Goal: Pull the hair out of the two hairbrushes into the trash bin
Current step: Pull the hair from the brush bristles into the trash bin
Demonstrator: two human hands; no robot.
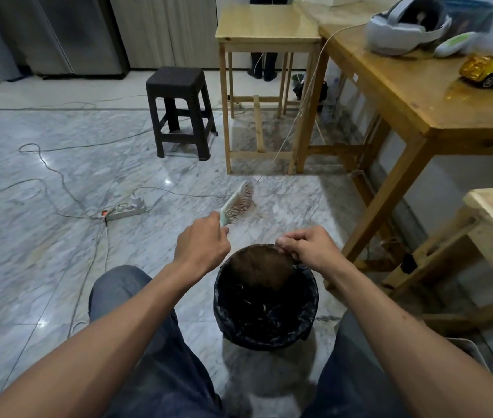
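Note:
My left hand grips the handle of a pale green hairbrush, held up above the floor with its bristles facing right; a little brown hair still clings to them. My right hand is pinched shut on a large clump of brown hair that hangs just over the far rim of the trash bin. The bin is round, lined with a black bag, and stands on the floor between my knees. Only one hairbrush is in view.
A wooden table at the right carries a headset and a yellow toy car. A small wooden table, a dark plastic stool, a power strip and loose cables lie on the marble floor ahead.

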